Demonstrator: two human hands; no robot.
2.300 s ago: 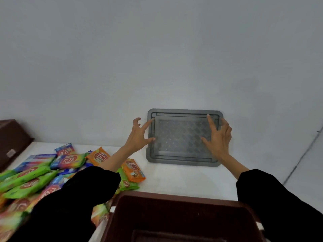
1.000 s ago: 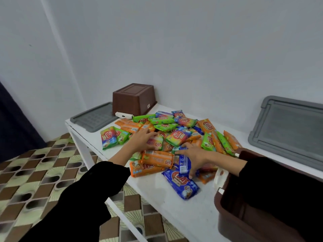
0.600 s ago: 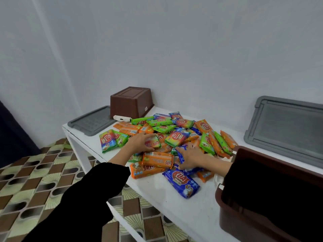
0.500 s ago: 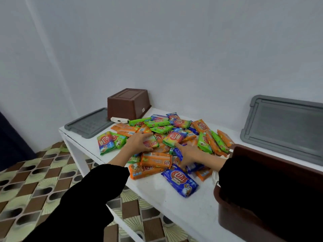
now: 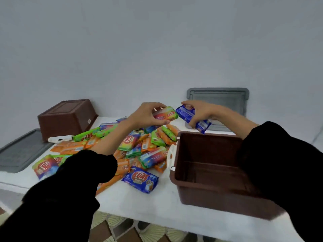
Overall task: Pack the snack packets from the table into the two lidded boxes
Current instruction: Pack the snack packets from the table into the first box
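A pile of orange, green and blue snack packets (image 5: 132,147) covers the middle of the white table (image 5: 139,205). My left hand (image 5: 148,113) is raised above the pile and grips a green and red packet (image 5: 166,115). Beside it my right hand (image 5: 199,110) holds a blue packet (image 5: 190,117) above the far left corner of an open brown box (image 5: 215,191), which looks empty inside. A second brown box (image 5: 66,116) stands upside down at the back left.
One grey lid (image 5: 220,98) leans against the wall behind the open box. Another grey lid (image 5: 19,154) lies flat at the table's left end. A single blue packet (image 5: 140,179) lies near the front edge. Patterned floor tiles (image 5: 122,231) show below.
Both hands have lifted off the pile, each with a packet, and moved right and up toward the open box. The view has swung right, toward the box.
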